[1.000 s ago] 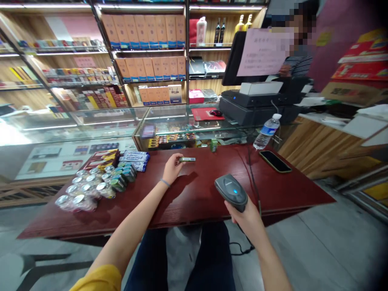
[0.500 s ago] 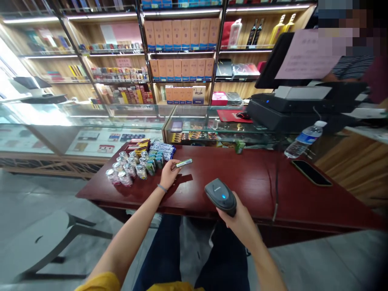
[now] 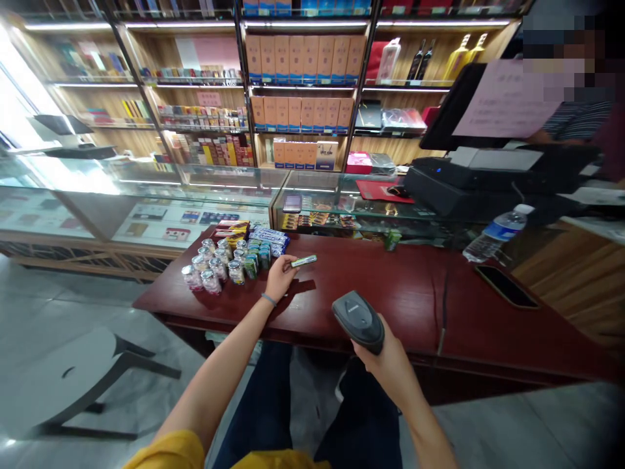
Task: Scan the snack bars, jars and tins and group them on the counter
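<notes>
Scanner (image 3: 359, 320) light's off now, pack barely moved | left hand (image 3: 279, 279) pinches gum pack (image 3: 303, 261) just above tabletop (image 3: 390, 286) | right hand (image 3: 385, 355) clamped on scanner | tilt barcode toward it, hold steady

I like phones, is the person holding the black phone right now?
No, the phone lies alone on the table; the right hand holds a scanner.
</notes>
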The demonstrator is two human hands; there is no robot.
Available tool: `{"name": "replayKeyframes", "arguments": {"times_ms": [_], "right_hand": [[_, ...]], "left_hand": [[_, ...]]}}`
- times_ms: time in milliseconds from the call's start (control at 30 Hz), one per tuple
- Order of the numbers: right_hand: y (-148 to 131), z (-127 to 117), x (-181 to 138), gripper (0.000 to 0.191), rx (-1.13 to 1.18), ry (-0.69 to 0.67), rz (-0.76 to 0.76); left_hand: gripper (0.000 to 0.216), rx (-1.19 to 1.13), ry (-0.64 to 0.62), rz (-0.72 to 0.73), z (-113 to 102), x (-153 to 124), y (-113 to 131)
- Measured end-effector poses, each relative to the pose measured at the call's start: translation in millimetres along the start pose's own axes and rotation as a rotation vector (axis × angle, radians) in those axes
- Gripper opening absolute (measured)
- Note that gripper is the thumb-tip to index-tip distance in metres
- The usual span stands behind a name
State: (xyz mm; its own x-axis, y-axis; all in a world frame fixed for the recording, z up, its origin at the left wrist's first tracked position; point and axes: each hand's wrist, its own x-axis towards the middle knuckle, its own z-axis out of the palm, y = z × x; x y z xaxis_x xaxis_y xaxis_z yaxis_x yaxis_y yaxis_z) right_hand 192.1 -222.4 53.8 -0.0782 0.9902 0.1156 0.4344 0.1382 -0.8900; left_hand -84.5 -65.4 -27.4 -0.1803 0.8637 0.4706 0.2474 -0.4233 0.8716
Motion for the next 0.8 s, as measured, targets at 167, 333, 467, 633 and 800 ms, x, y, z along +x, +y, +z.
{"name": "replayKeyframes", "arguments": {"times_ms": [167,333,467,633,800], "right_hand": [[-2,-3,-3,0.031,0.017,0.011,0.022],[2,-7,-3,0.031,0.022,0.045,0.028],[3,-6,-2,0.032,0.014,0.023,0.004],[3,-2,0,0.029,-0.016,-0.008,-0.005],[5,1,0,0.035,-0.01,-0.017,0.003]], "left_hand": [[0.023,0.153,-0.01,0.056,-3,-4,9],[0.024,0.419,-0.128,0.253,-37,-4,51],[0.028,0.606,-0.142,0.344,-77,7,78],[0.032,0.793,-0.224,0.337,-115,20,86],[0.036,0.905,-0.295,0.334,-127,24,78]]}}
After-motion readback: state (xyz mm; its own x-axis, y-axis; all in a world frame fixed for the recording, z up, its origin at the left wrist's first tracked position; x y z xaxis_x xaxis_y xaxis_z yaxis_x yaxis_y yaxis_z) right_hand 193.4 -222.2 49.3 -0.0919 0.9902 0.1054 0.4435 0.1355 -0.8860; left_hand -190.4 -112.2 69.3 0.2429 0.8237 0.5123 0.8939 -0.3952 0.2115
